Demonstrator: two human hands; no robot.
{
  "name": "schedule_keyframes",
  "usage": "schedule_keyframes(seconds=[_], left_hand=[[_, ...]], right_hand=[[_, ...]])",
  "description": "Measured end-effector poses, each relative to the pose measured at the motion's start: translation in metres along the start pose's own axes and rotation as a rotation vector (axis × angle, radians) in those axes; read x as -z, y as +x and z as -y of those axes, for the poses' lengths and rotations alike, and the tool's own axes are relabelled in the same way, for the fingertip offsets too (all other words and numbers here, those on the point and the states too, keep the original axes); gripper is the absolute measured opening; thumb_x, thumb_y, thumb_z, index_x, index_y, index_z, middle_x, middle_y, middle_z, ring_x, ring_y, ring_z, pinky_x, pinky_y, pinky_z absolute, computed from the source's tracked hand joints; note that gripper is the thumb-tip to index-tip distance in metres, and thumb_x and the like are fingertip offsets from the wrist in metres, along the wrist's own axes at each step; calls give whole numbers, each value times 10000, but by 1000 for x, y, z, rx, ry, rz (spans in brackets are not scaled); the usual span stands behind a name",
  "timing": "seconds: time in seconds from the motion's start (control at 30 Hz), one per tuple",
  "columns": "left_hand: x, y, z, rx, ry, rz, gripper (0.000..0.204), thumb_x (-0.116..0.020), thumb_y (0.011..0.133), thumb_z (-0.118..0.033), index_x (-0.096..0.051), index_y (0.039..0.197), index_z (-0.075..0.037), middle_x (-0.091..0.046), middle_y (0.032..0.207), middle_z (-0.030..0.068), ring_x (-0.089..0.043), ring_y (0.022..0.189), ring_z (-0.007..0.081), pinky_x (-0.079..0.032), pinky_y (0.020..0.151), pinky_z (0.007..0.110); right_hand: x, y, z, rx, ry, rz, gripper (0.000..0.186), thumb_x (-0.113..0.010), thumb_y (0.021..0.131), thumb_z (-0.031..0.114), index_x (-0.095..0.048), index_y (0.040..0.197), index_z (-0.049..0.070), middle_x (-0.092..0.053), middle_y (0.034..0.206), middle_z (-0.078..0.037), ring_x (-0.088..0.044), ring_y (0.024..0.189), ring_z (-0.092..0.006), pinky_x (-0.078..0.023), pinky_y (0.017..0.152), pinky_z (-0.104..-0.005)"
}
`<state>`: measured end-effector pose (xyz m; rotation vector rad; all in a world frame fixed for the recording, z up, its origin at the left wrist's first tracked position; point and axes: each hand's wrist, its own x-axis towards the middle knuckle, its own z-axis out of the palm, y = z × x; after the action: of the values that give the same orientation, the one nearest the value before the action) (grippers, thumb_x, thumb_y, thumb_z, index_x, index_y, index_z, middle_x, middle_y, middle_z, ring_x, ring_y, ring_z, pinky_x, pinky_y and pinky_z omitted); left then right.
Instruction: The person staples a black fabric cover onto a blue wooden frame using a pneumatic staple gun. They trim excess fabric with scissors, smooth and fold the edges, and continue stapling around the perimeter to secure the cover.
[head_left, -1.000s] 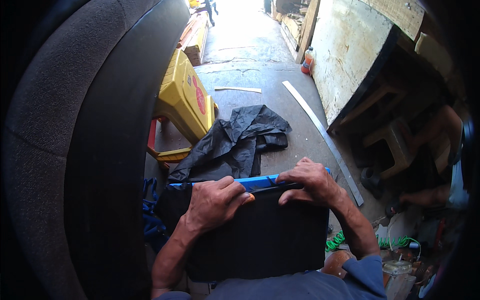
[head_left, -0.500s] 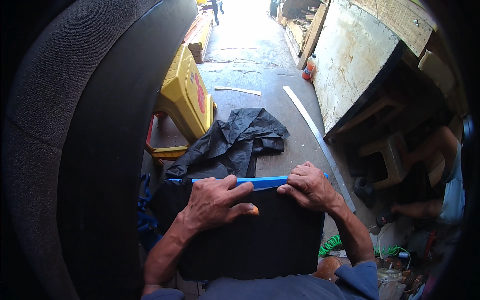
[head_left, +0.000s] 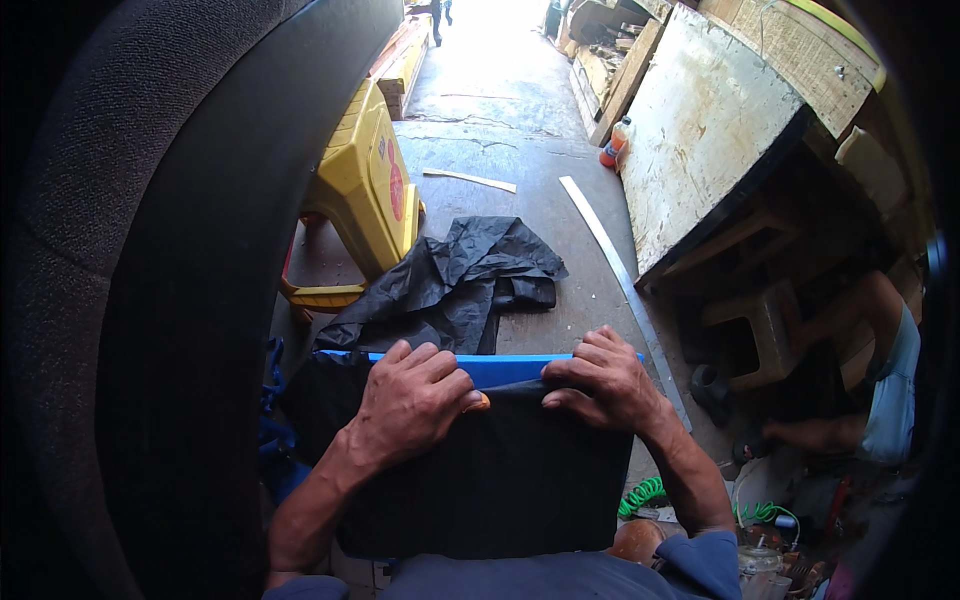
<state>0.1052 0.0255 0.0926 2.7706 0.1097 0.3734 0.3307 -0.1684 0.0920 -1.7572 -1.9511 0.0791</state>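
A flat panel covered in black fabric [head_left: 500, 490] lies across my lap, with a blue surface [head_left: 515, 371] showing along its far edge. My left hand [head_left: 415, 395] is closed on the fabric near that edge, thumb below and fingers curled over; an orange covering shows on its thumb tip. To the right, my right hand [head_left: 603, 380] pinches the same fabric edge between thumb and fingers. Between the hands the fabric edge is drawn taut and lifted slightly off the blue. More black cloth [head_left: 480, 265] lies crumpled just beyond the panel.
A yellow plastic stool [head_left: 365, 190] stands at the left, beside a large dark padded piece [head_left: 210, 250]. A long pale strip [head_left: 615, 270] and a shorter strip [head_left: 470, 180] lie on the floor. Right are a bottle [head_left: 615, 142], a leaning board [head_left: 710, 130], green coiled hose [head_left: 642, 495] and another person's leg [head_left: 880, 310].
The fabric edge between my hands has come toward me, so more blue shows. My left thumb has moved in against the edge. The whole view has shifted slightly.
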Motion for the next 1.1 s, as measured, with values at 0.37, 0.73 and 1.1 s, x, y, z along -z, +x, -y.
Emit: schedule_keyframes(seconds=[0.37,0.73,1.1], left_hand=[[-33,-100,35,1106,-187,-411,693,-516,1056,-534,-382,1560,-78,-537,1479,278,-498,1385,476,-429,1125,492],[-60,168,75,626,-144,144,834,-383,994,-760,-642,1355,-54,-701,1190,305,-653,1176,465,-508,987,553],[-135,250,-57,-239,-82,755,857,-464,880,-867,-728,1278,-155,-743,1170,201,-697,1135,382,-520,1011,500]], right_hand=[[-1,-5,3,-360,-25,27,280,-690,981,350,-742,1062,87,-735,1073,-143,-700,1006,-338,-563,852,-454],[8,-89,-2,-1113,34,-133,334,-596,1039,338,-739,1150,57,-718,940,-260,-712,927,-448,-547,793,-477],[-53,-131,82,-1244,1171,374,522,-678,1006,438,-698,1182,-52,-764,1003,-139,-769,925,-204,-604,775,-309]])
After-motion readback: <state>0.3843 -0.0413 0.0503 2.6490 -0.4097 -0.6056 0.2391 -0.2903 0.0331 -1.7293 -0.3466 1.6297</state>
